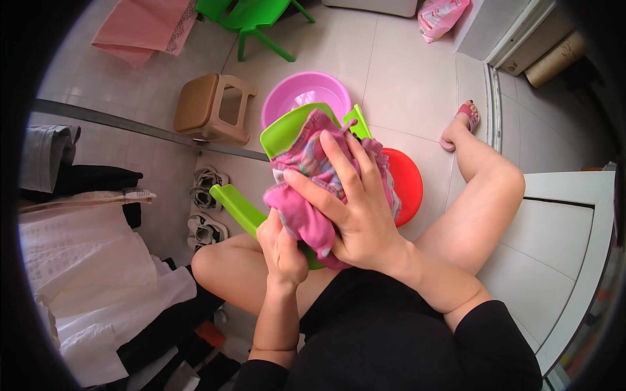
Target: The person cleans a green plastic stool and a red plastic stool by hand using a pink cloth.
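Note:
A pink patterned cloth garment (313, 166), bunched and creased, is between my hands above my lap. My left hand (281, 249) grips its near left edge, thumb upward, with the other fingers partly hidden. Over the top and right side of the cloth lies my right hand (359, 205), its fingers spread and bent around the folds. Beneath the garment is a lime-green plastic item (288, 128) with arm-like side pieces, mostly covered, so its full shape cannot be told. A round red plastic surface (403, 185) shows just right of my right hand.
Beyond the garment stands a pink plastic basin (279, 95) holding water. A brown-topped stool (198, 102) is left of it, and a green plastic chair (259, 19) farther back. Sandals (208, 229) lie on the floor at left, beside hanging clothes (93, 244). A white door (543, 234) is at right.

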`<state>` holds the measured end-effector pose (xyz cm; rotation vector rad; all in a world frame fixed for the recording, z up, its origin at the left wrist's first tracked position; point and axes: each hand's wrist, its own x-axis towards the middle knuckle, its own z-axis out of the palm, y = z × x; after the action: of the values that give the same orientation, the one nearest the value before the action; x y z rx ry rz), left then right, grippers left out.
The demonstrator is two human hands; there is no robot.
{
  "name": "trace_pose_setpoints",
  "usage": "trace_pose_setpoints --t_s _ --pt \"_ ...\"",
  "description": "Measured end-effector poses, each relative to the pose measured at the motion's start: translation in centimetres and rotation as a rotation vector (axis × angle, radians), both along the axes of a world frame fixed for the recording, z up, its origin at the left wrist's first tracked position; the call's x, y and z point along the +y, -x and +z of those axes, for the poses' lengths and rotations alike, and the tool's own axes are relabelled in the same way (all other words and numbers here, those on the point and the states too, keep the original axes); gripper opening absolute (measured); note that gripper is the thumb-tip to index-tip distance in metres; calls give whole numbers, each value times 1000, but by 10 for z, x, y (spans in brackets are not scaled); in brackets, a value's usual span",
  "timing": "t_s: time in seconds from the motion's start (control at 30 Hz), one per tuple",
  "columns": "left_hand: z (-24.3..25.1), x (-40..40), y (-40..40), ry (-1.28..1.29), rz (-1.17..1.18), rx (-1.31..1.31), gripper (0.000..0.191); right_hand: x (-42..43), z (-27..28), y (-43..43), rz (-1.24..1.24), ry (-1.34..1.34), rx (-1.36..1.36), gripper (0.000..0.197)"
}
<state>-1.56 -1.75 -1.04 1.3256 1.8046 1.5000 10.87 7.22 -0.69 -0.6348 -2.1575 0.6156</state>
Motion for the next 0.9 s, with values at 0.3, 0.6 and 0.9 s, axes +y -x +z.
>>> trace_pose_setpoints --t_s 0.3,0.6,0.9 --pt "9 2 -13 45 -58 84 75 29 15 18 -11 68 82 62" --pt "9 5 -12 75 -87 191 61 63 14 38 -156 77 216 48" --pt "12 1 -17 53 -52 127 42 88 5 47 -44 582 530 19"
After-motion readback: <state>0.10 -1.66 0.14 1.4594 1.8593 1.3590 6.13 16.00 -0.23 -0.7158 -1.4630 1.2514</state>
